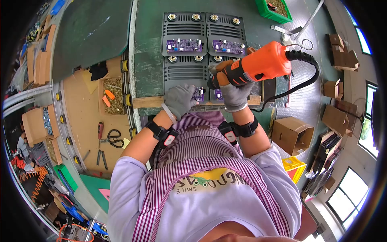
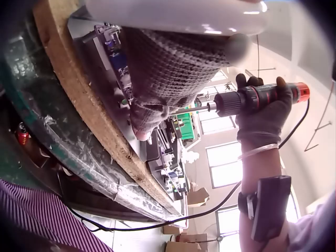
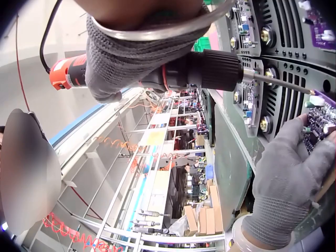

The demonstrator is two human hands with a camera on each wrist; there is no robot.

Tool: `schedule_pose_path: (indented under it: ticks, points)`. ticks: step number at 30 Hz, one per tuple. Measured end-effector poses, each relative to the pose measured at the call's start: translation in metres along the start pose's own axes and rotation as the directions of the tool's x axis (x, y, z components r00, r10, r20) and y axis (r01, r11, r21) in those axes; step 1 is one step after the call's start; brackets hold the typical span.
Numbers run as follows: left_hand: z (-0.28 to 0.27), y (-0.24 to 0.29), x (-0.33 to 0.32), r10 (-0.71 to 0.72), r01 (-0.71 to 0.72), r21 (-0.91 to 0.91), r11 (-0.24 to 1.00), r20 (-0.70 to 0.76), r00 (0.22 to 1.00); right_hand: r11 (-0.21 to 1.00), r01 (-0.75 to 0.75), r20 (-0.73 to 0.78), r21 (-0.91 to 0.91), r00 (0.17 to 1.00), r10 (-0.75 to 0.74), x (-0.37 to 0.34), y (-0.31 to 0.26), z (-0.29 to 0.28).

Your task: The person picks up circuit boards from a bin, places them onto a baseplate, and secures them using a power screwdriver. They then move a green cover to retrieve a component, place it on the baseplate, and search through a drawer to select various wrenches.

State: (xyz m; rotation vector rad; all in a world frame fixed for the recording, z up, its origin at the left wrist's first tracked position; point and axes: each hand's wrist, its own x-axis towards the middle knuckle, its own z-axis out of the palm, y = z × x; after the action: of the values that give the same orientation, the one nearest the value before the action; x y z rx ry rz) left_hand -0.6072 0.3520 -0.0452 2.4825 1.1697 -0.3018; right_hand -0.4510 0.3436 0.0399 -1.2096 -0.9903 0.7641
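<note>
My right hand (image 1: 236, 94), in a grey glove, grips an orange and black electric screwdriver (image 1: 262, 64). Its long bit (image 3: 283, 84) reaches down to the corner of a purple circuit board (image 3: 323, 113), tip right at the board in the right wrist view. At the near edge of a dark slotted panel (image 1: 183, 72), my gloved left hand (image 1: 180, 101) holds that board between thumb and fingers. The hand covers much of the board in the head view. Another purple board (image 1: 218, 94) lies on the adjoining panel, partly behind the right hand.
Two more slotted panels bear purple boards (image 1: 184, 45) and brass nuts (image 1: 196, 17). A wooden strip (image 1: 150, 101) runs along the near table edge. A black cord (image 1: 310, 84) loops to the right. A green bin (image 1: 274, 10) stands at the far right; scissors (image 1: 115, 139) lie at left.
</note>
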Motion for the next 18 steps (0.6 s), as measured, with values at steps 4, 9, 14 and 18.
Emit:
schedule_pose_path:
  ticks: [4, 9, 14, 18]
  points:
    - [-0.002, 0.000, -0.004, 0.019, -0.019, -0.019, 1.000, -0.028, 0.999, 0.999, 0.034, 0.107, 0.033, 0.994, -0.038, -0.002, 0.005, 0.000]
    - [0.000, 0.000, -0.004, 0.044, -0.045, -0.014, 0.999, -0.070, 0.997, 0.999, 0.025, 0.214, 0.047, 0.976, -0.035, -0.001, 0.011, 0.003]
    - [-0.001, -0.001, -0.005, 0.040, -0.044, -0.043, 0.998, -0.086, 0.995, 0.996, -0.079, 0.201, 0.041, 0.977, 0.069, -0.003, 0.007, 0.008]
    - [0.004, -0.007, -0.010, -0.033, -0.069, -0.317, 0.946, -0.305, 0.952, 0.995, 0.021, 0.137, 0.096, 0.990, -0.034, -0.002, 0.005, 0.012]
